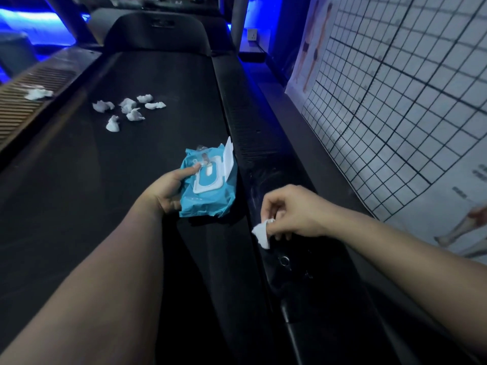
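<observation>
A blue pack of wet wipes (210, 196) lies on the black treadmill belt (105, 180) with its white lid flipped open. My left hand (168, 188) grips the pack's left side, thumb on top near the opening. To the right, over the dark glossy side rail (266, 180), my right hand (292, 212) pinches a small crumpled white wipe (262, 233) against the rail.
Several used white wipes (126, 109) lie scattered farther up the belt, and one more wipe (38, 94) sits on the ribbed left rail. A gridded posture chart (408, 101) covers the wall on the right. The treadmill's motor hood (158, 32) rises at the far end.
</observation>
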Demonstrator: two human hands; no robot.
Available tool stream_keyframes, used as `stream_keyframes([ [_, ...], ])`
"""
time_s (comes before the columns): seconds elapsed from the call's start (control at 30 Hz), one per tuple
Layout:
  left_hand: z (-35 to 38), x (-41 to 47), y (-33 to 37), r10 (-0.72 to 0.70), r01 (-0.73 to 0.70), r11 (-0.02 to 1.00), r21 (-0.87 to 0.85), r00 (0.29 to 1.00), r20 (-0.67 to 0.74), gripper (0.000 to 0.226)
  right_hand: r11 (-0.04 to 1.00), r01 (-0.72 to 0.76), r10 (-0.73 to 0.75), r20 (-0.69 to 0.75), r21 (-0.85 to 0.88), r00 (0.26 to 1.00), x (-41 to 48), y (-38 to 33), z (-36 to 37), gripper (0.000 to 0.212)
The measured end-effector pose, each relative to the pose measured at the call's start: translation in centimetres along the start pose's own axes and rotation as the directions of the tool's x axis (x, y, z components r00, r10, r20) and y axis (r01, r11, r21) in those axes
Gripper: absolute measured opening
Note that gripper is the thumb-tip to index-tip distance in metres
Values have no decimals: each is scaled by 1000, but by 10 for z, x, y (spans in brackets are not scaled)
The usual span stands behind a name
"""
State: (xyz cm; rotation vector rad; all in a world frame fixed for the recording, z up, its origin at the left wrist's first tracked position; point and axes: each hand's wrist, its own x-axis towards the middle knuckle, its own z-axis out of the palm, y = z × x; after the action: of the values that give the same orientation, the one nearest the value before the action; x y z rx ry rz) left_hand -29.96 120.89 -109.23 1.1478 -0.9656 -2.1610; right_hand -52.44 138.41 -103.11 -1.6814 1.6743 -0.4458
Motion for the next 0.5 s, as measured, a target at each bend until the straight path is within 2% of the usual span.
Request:
stream_keyframes([
  [0.07, 0, -1, 1, -4, 4, 1000, 3, 1000, -3, 28, 993, 5, -13, -62, -114, 998, 1, 6, 10, 19],
  [0.2, -1, -2, 1, -12, 12, 1000, 7, 1000, -7, 30, 968, 24, -109, -328, -251, 938, 17, 27, 8, 22],
  [0.3, -2, -1, 2, -17, 17, 1000, 8, 1000, -15, 36, 974, -56, -52, -456, -219, 888, 30, 36, -4, 19],
  [0.43, -2, 0, 0, -18, 19, 1000, 10, 999, -26, 33, 949, -134, -38, -522, -287, 852, 39, 36, -14, 22],
  [0.5, -2, -1, -1, -21, 22, 999, 23, 1000, -22, 30, 965, -162, 20, -559, -205, 829, 38, 34, -21, 26],
])
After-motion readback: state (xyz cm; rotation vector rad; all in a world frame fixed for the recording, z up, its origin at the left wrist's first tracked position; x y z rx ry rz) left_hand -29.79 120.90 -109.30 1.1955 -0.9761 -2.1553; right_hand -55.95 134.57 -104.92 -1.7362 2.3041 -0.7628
